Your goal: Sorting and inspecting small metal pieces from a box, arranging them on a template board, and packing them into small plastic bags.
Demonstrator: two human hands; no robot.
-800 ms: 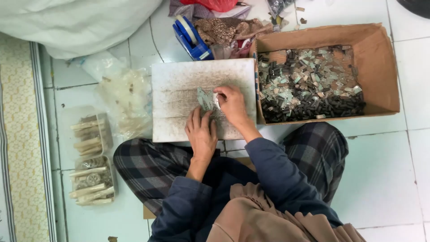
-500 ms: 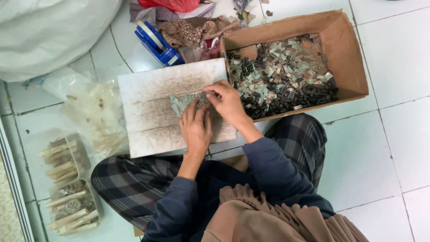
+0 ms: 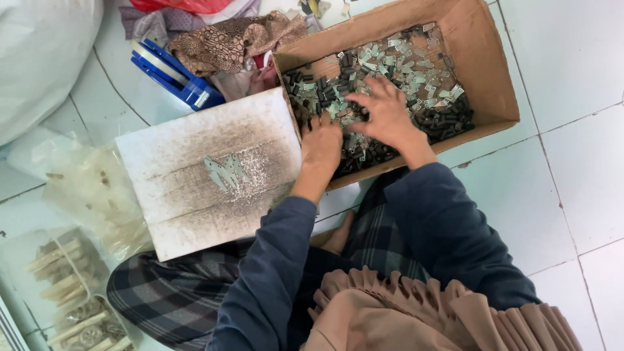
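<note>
Cardboard box point(image 3: 495, 78) of small metal parts point(image 3: 416, 71)

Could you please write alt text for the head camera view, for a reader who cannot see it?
Seated on a tiled floor, a person has the left hand and right hand in a cardboard box of small metal parts. A worn white board beside it holds a few flat metal pieces.

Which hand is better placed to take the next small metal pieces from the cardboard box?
Probably the right hand: it lies spread on the metal pieces mid-box; the left hand is at the box's edge.
</note>
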